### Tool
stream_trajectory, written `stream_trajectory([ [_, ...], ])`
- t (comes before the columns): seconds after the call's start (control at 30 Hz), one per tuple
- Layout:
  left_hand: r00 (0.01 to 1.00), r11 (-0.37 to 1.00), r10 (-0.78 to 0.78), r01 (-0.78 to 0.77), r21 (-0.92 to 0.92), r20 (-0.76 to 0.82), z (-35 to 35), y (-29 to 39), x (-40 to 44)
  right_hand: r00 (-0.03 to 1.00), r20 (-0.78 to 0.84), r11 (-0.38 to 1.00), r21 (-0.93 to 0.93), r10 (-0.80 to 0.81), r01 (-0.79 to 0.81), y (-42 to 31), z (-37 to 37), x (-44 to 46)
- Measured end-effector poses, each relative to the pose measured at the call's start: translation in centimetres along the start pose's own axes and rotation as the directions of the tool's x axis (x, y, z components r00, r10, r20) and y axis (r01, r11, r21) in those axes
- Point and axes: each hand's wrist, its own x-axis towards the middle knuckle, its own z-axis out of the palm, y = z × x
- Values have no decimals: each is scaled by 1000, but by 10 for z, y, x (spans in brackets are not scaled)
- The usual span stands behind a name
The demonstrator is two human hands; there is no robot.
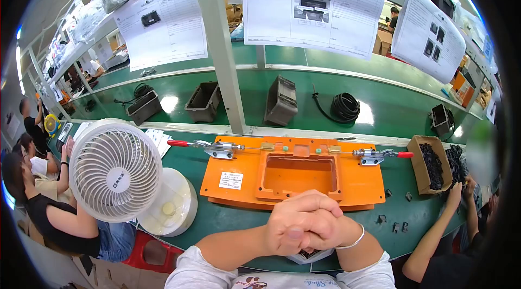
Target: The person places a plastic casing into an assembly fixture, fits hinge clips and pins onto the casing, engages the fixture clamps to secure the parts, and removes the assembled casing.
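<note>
My left hand (285, 229) and my right hand (324, 224) are clasped together, fingers interlocked, in front of an orange fixture (244, 182). A bracelet circles my right wrist. The fixture has a rectangular recess and a toggle clamp with a red handle on each side, the left clamp (221, 149) and the right clamp (372, 155). Under my hands, a white-edged container (311, 258) is partly hidden, so its contents are hard to make out.
A white fan (115, 172) stands left. At right are a cardboard box (430, 164) of black parts, loose clips (396, 227) and a co-worker's arms (431, 237). Grey housings (281, 101) and a coiled black cable (344, 108) lie behind. Another person (65, 216) sits left.
</note>
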Motion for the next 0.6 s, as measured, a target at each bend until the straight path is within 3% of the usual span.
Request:
stream_trajectory([
  [0.07,999,998,37,-37,-51,-1,-3,5,4,997,-76,997,-72,7,-12,-9,6,10],
  [0.23,997,993,-15,7,-114,-71,-11,2,0,956,-288,998,8,-60,65,-9,19,31],
  [0.3,994,999,41,-40,14,-102,-10,0,-3,923,-375,995,23,-86,102,-8,19,33],
  [0.37,991,994,105,-106,3,-83,0,-13,-18,899,-428,994,15,-95,112,-2,19,29],
  [0.43,967,993,-23,52,110,-253,22,-17,-24,892,-452,988,134,-12,81,8,16,18],
  [0.53,981,941,97,-37,337,-165,35,-26,-27,799,-601,995,-84,-9,-52,2,1,14],
  [0.6,987,946,84,-37,323,-135,38,-29,-26,799,-599,998,-56,-41,9,6,0,21],
])
